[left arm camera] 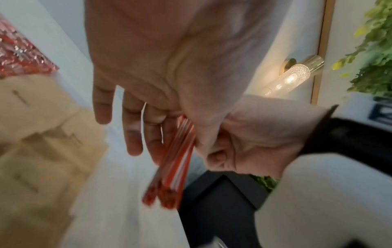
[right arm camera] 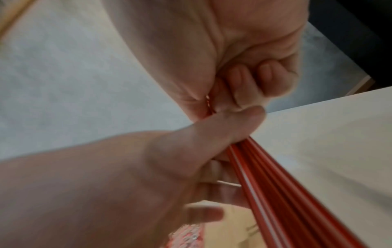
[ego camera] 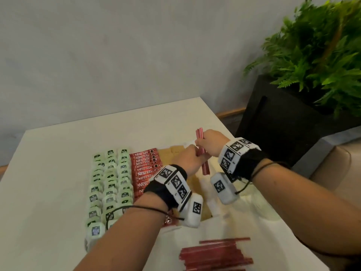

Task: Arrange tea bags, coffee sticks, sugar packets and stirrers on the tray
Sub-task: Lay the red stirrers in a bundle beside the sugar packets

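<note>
On the white tray (ego camera: 172, 229) lie three columns of green tea bags (ego camera: 110, 184), a column of red coffee sticks (ego camera: 143, 171) and brown sugar packets (ego camera: 172, 151). Above the tray's right part both hands hold one bundle of red-and-white stirrers (ego camera: 202, 151), nearly upright. My right hand (ego camera: 207, 143) grips its upper part in a fist (right arm camera: 250, 78). My left hand (ego camera: 188, 156) pinches it lower down, thumb (right arm camera: 233, 124) pressed on the stirrers (right arm camera: 275, 184). The left wrist view shows the bundle (left arm camera: 174, 167) beside my left fingers (left arm camera: 135, 134).
A pile of loose red stirrers (ego camera: 216, 253) lies on the white table (ego camera: 58, 173) near its front edge. A black planter (ego camera: 283, 124) with a green fern stands off the table's right side. A lit wall lamp (left arm camera: 292, 77) shows in the left wrist view.
</note>
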Demonstrator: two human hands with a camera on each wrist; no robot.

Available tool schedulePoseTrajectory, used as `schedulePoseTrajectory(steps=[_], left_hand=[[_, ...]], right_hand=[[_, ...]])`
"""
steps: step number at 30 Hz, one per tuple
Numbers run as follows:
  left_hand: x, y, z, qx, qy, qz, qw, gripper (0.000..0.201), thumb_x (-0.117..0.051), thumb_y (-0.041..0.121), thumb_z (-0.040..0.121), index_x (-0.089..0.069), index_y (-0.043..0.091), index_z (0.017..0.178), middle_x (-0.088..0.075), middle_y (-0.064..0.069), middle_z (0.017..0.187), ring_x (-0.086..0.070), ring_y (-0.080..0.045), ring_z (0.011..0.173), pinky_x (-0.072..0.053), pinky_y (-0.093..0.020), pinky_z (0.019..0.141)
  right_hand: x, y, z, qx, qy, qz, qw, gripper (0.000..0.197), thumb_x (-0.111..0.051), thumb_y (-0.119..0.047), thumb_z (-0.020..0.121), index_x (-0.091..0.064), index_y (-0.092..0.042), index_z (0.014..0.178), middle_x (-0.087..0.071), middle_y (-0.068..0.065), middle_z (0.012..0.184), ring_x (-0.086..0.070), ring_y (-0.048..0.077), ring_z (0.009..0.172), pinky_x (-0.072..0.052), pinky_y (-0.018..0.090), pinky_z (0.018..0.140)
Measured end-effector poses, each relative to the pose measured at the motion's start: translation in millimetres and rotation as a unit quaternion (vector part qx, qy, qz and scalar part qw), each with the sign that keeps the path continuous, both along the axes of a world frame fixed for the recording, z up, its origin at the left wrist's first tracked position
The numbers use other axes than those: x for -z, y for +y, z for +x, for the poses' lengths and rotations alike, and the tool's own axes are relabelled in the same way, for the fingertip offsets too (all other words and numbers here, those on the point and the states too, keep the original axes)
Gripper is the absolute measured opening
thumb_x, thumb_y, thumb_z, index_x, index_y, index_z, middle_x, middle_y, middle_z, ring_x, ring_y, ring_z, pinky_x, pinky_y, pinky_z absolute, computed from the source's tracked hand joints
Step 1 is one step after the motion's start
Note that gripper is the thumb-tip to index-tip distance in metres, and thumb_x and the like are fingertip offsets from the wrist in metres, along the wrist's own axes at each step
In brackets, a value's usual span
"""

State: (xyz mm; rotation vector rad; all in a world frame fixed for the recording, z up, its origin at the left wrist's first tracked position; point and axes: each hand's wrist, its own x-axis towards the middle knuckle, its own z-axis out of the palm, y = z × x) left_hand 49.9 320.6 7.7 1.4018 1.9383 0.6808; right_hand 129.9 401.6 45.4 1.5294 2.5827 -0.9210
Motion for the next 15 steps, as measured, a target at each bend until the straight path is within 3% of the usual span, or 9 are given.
schedulePoseTrajectory(steps=[1,2,3,5,6,8,9,12,15], left_hand=[[6.5,5.6,-8.0,-0.012,0.029,-0.006,0.999,0.039,-0.054,0.054,0.093,-0.054,0.017,0.082,-0.056,0.002,0.074,-0.055,-0.017,0.066,-0.04,-0.032,0.059],[14.3,9.9,-14.9,-0.023,0.061,-0.022,0.998,0.043,-0.055,0.059,0.09,-0.059,0.017,0.101,-0.062,0.003,0.09,-0.061,-0.019,0.082,-0.046,-0.033,0.069],[23.4,12.9,-20.0,-0.027,0.096,-0.036,0.994,0.057,-0.056,0.062,0.087,-0.056,0.017,0.121,-0.064,0.002,0.111,-0.063,-0.021,0.1,-0.049,-0.035,0.082],[40.5,17.3,-25.8,-0.012,0.15,-0.064,0.987,0.079,-0.058,0.066,0.081,-0.043,0.019,0.142,-0.056,-0.003,0.137,-0.053,-0.027,0.124,-0.044,-0.044,0.101],[47.0,18.6,-26.2,-0.005,0.163,-0.081,0.983,0.084,-0.058,0.065,0.079,-0.036,0.019,0.146,-0.049,-0.007,0.145,-0.044,-0.03,0.133,-0.038,-0.05,0.108],[52.9,18.2,-23.4,0.016,0.185,-0.116,0.976,0.083,-0.057,0.057,0.084,-0.027,0.019,0.151,-0.034,-0.008,0.156,-0.018,-0.035,0.147,-0.018,-0.059,0.116],[55.3,17.7,-21.6,0.029,0.196,-0.127,0.972,0.084,-0.056,0.056,0.085,-0.022,0.02,0.153,-0.027,-0.007,0.16,-0.007,-0.037,0.15,-0.009,-0.062,0.117],[56.5,16.6,-17.2,0.046,0.251,-0.149,0.955,0.101,-0.055,0.067,0.081,-0.008,0.02,0.157,-0.01,-0.002,0.165,0.007,-0.036,0.15,0.02,-0.07,0.108],[52.5,14.8,-14.7,0.052,0.293,-0.171,0.939,0.105,-0.052,0.071,0.082,-0.005,0.016,0.157,-0.003,-0.003,0.165,0.01,-0.034,0.15,0.03,-0.064,0.097]], right_hand=[[5.4,7.0,-6.1,0.005,-0.023,0.0,1.0,0.031,-0.049,-0.024,0.097,-0.053,-0.009,0.07,-0.053,0.006,0.069,-0.053,0.022,0.065,-0.036,0.028,0.054],[12.6,14.1,-10.5,-0.005,-0.046,0.003,0.999,0.027,-0.05,-0.023,0.096,-0.058,-0.007,0.077,-0.057,0.007,0.074,-0.056,0.023,0.07,-0.039,0.029,0.057],[17.3,16.7,-13.0,-0.018,-0.071,0.005,0.997,0.022,-0.051,-0.023,0.095,-0.062,-0.006,0.088,-0.061,0.007,0.083,-0.059,0.025,0.078,-0.041,0.029,0.063],[33.1,21.6,-19.3,-0.035,-0.096,0.021,0.995,0.023,-0.056,-0.023,0.093,-0.064,-0.007,0.107,-0.063,0.009,0.102,-0.061,0.027,0.09,-0.043,0.031,0.07],[39.1,22.5,-21.5,-0.051,-0.11,0.029,0.992,0.02,-0.059,-0.023,0.091,-0.064,-0.011,0.106,-0.064,0.01,0.105,-0.062,0.028,0.093,-0.046,0.032,0.073],[47.7,24.8,-26.7,-0.078,-0.141,0.026,0.987,0.004,-0.064,-0.022,0.087,-0.06,-0.023,0.088,-0.068,0.012,0.102,-0.066,0.03,0.09,-0.055,0.038,0.079],[48.4,26.1,-28.6,-0.076,-0.153,0.024,0.985,0.01,-0.064,-0.024,0.089,-0.057,-0.025,0.081,-0.068,0.013,0.095,-0.066,0.031,0.087,-0.056,0.04,0.08],[49.4,31.9,-25.7,-0.02,-0.122,0.002,0.992,0.031,-0.058,-0.038,0.093,-0.055,-0.01,0.079,-0.057,0.007,0.078,-0.059,0.026,0.08,-0.049,0.032,0.074],[54.5,32.4,-20.2,0.011,-0.122,-0.01,0.992,0.026,-0.049,-0.026,0.095,-0.063,-0.006,0.088,-0.067,0.011,0.096,-0.061,0.027,0.083,-0.046,0.03,0.073]])
